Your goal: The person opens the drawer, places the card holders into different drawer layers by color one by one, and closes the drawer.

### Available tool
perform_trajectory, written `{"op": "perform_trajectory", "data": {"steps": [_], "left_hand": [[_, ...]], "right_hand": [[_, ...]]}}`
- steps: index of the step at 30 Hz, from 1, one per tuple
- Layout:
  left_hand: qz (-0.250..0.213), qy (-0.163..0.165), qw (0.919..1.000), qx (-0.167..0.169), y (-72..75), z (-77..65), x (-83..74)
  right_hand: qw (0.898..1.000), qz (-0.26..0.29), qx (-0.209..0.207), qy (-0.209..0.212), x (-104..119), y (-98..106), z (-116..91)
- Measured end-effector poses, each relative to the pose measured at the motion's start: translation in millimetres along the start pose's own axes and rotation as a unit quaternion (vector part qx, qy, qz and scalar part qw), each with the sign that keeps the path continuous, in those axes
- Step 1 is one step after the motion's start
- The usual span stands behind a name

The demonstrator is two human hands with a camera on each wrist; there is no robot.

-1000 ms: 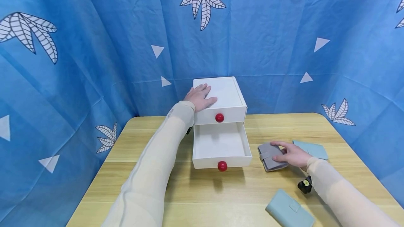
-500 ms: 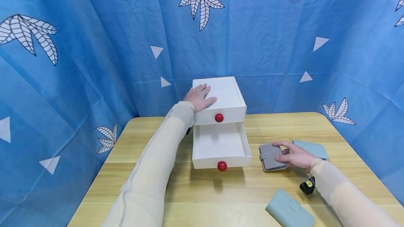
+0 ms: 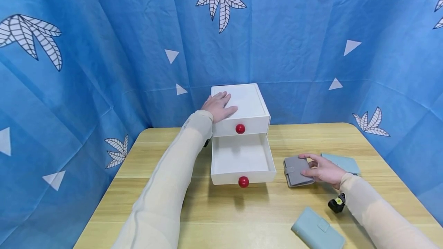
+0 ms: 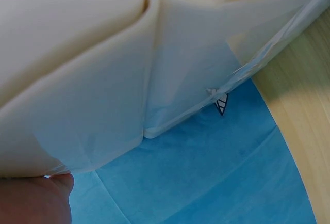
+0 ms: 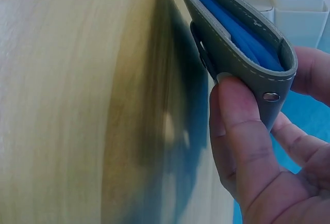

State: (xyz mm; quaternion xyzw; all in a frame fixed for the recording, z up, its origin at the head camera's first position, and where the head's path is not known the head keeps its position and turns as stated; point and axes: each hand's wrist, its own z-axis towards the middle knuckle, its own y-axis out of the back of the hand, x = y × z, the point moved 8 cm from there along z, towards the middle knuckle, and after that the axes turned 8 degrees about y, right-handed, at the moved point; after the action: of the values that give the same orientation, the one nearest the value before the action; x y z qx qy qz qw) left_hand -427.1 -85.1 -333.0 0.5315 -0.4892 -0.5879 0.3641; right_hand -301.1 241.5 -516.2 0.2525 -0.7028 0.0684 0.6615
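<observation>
My left hand [image 3: 219, 107] rests with straight, spread fingers on top of a white two-drawer box [image 3: 247, 101]. In the left wrist view a bit of that hand [image 4: 36, 201] shows beside the pale drawer wall [image 4: 98, 110]. The lower drawer [image 3: 242, 156] is pulled out and its inside is bare; the upper one is closed, with a red knob [image 3: 240, 128]. To the right of the box, my right hand [image 3: 323, 170] pinches a small grey wallet [image 3: 297, 170] between thumb and fingers. Blue inner sleeves show inside the wallet [image 5: 273, 87] in the right wrist view.
A light blue wallet [image 3: 342, 163] lies behind my right hand, partly covered by it. Another light blue wallet [image 3: 318, 229] with a strap lies at the front right of the wooden table [image 3: 152, 191]. A blue patterned curtain [image 3: 294, 49] surrounds the table's back and sides.
My right hand and the grey wallet have shifted slightly to the right and turned a little since a second ago. My left hand and the drawer box have stayed put.
</observation>
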Motion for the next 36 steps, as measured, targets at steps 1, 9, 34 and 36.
{"op": "perform_trajectory", "data": {"steps": [1,9,34,36], "left_hand": [[0.0,0.001,1.0,0.001,-0.1,0.2,0.2],[-0.002,-0.002,1.0,-0.001,1.0,-1.1,-0.6],[-0.004,-0.001,1.0,-0.002,1.8,-2.7,-1.0],[-0.004,0.0,1.0,-0.002,1.6,-3.4,-0.3]], "right_hand": [[1.0,0.001,0.0,0.001,1,0,0],[1.0,-0.002,-0.007,0.017,13,2,-1],[0.997,-0.008,-0.006,0.072,68,4,-7],[0.997,-0.016,-0.005,0.074,74,4,-8]]}}
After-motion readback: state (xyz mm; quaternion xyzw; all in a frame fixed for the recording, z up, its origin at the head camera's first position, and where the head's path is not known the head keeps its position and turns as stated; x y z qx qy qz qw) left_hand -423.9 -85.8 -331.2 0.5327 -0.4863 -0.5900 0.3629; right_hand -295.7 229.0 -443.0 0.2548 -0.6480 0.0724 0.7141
